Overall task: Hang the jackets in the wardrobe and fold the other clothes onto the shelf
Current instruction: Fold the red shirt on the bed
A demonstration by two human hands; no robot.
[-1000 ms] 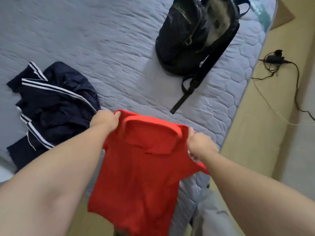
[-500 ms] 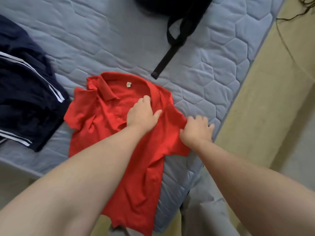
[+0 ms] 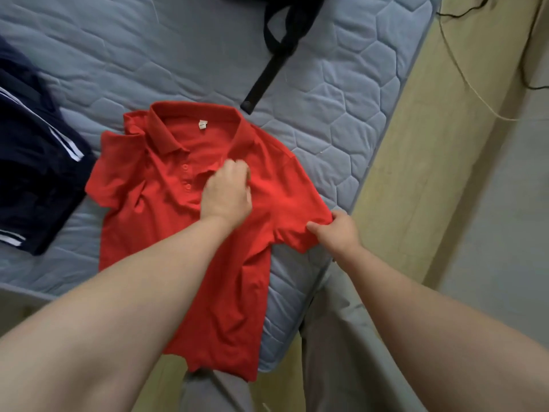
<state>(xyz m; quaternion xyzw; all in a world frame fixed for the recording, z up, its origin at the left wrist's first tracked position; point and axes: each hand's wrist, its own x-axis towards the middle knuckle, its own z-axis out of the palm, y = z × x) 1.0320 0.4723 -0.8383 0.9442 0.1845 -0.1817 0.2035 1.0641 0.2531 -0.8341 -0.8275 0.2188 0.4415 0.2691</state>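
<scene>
Right fingers (image 3: 315,226) pinch the sleeve hem of the red polo (image 3: 279,185); left fingers (image 3: 237,171) are curled, gripping chest fabric beside the placket. Polo lies front-up on the bed (image 3: 341,120), navy jacket (image 3: 35,162) at 9 o'clock. Risk: its hem overhangs the bed corner at 6 o'clock, so a sleeve tug could drag it off or fold in wrinkles.

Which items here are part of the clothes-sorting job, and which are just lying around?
Job: red polo shirt, left hand on its chest, right hand pinching its sleeve, navy striped jacket.
Lying about: black backpack strap, cables on the floor.
</scene>
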